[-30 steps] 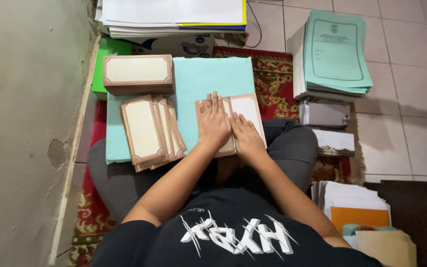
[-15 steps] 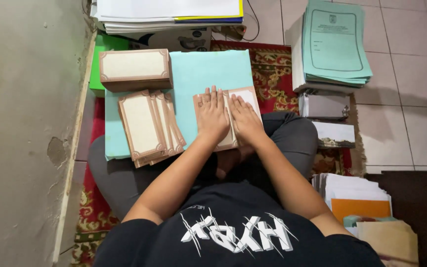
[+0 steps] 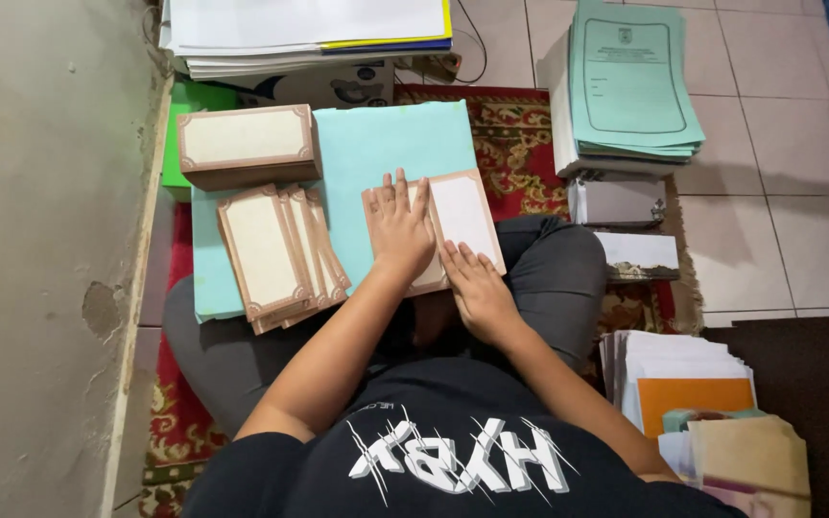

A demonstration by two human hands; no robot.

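Note:
A cream card with a brown border (image 3: 464, 213) lies on a light blue sheet (image 3: 390, 144) spread over my lap. My left hand (image 3: 400, 225) rests flat on the card's left half, fingers spread. My right hand (image 3: 472, 288) lies flat at the card's near edge, fingertips on it. Left of my hands, a fanned pile of the same cards (image 3: 278, 254) sits on the blue sheet. A thick squared stack of these cards (image 3: 247, 144) stands beyond it.
A plastered wall (image 3: 40, 240) runs along the left. Paper stacks (image 3: 309, 29) lie ahead. A pile of green-covered booklets (image 3: 626, 86) sits on the tiled floor at right, with small boxes (image 3: 626, 206) below. More papers (image 3: 693, 384) lie at my right side on the patterned rug (image 3: 520, 134).
My right hand has slid back toward me from the middle of the card to its near edge, uncovering the card's right half. The left hand stays pressed on it.

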